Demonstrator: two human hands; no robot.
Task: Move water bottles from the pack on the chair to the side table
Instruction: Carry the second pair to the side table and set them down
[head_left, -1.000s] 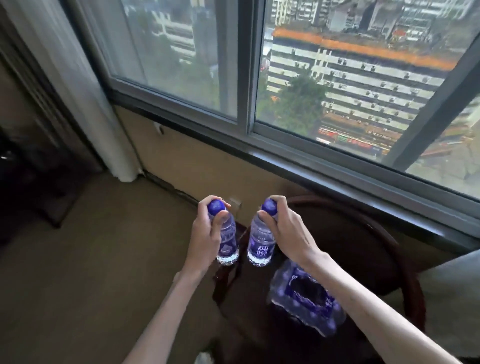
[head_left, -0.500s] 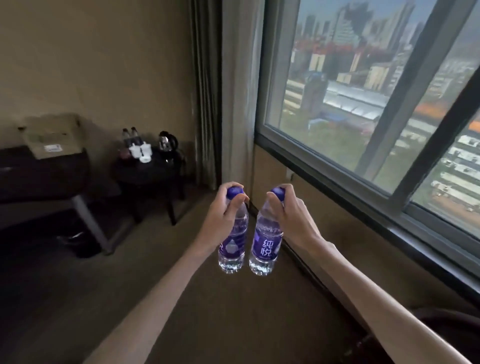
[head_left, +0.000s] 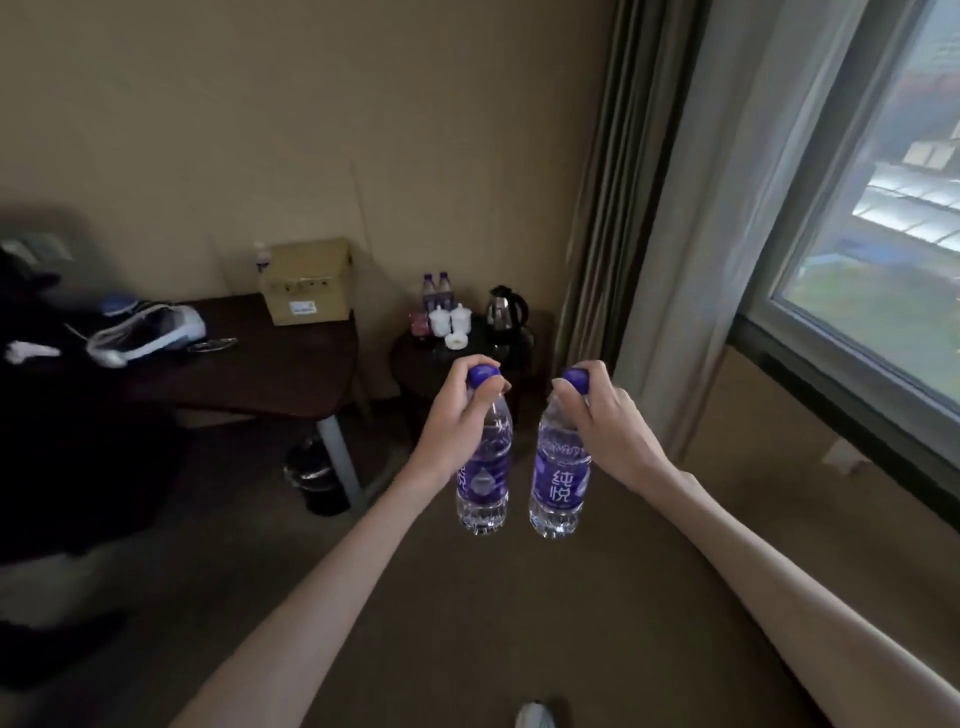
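My left hand (head_left: 457, 421) grips the neck of a clear water bottle (head_left: 485, 483) with a purple label and blue cap. My right hand (head_left: 605, 426) grips a second, matching water bottle (head_left: 558, 486) the same way. Both bottles hang upright side by side over the carpet, a small gap between them. Beyond them, in the corner, stands the small dark round side table (head_left: 415, 356), carrying two more purple-labelled bottles (head_left: 435, 292). The chair and the pack are out of view.
On the side table are white lidded cups (head_left: 450, 321) and a kettle (head_left: 504, 307). A dark desk (head_left: 260, 364) at the left holds a cardboard box (head_left: 307, 280) and clutter, with a black bin (head_left: 317, 480) below. Curtains (head_left: 675, 208) and a window (head_left: 883, 208) line the right.
The view has swung left from the window and chair to the room's corner. Both hands still carry their bottles, and the side table is now straight ahead and nearer.
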